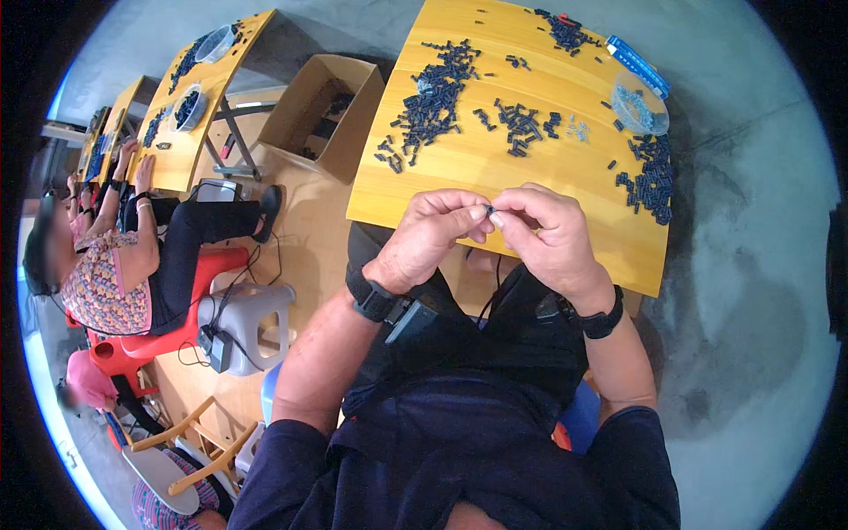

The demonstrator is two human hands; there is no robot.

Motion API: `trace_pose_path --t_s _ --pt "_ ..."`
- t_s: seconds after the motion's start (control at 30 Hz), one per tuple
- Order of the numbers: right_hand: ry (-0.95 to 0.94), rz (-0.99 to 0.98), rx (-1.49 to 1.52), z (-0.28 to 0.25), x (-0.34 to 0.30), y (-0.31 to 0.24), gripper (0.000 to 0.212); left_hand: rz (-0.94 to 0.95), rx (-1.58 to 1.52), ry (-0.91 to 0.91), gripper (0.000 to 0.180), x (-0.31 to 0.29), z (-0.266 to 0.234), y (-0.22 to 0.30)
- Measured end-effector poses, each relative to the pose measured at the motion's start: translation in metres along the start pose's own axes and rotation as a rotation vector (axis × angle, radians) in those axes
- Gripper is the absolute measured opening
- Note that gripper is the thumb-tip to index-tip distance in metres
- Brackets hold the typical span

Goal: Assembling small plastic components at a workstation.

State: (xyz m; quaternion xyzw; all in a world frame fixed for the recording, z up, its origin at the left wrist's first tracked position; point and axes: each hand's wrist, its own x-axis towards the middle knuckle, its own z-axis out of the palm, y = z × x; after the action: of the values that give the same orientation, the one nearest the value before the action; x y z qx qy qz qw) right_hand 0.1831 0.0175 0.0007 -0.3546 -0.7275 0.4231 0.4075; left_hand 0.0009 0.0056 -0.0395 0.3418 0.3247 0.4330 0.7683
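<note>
Small dark part (488, 210) in the fingertips, over the near edge of the yellow table (609, 252): by the look of it, work on this one piece is under way and not yet finished, since both hands are on it together. The left hand (433, 231) pinches it between thumb and index finger, and the right hand (546, 231) closes on it from the other side in a similar pinch. It looks blackish, short and stubby, though at this size its finer shape, and whether anything is fitted to it, cannot be made out.

Plenty of similar dark pieces remain loose on the table. Beyond the hands, toward the table's middle, lies a middle heap (521, 128), with a few pale bits (577, 130) to its right. A long heap (437, 97) runs along the table's left side, another dense heap (652, 181) sits by its right edge, and a far heap (565, 34) lies near its far edge. Which heaps are done and which are waiting does not show. Near the table's right edge stand a clear tub (625, 84) holding light blue bits and, just beyond, a blue box (638, 66).
</note>
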Motion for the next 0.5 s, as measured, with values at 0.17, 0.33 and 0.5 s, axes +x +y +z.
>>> trace_pose_path --t_s 0.17,0.33,0.5 --pt "0.058 0.258 0.215 0.003 -0.002 -0.002 0.001 0.074 -0.041 0.047 0.014 0.002 0.008 0.001" --pt "0.170 0.194 0.167 0.005 -0.004 0.000 0.002 0.081 -0.065 0.166 0.015 -0.002 0.027 -0.001" --pt "0.242 0.087 0.162 0.011 -0.005 0.005 0.004 0.149 -0.086 0.223 0.015 0.000 0.037 -0.002"
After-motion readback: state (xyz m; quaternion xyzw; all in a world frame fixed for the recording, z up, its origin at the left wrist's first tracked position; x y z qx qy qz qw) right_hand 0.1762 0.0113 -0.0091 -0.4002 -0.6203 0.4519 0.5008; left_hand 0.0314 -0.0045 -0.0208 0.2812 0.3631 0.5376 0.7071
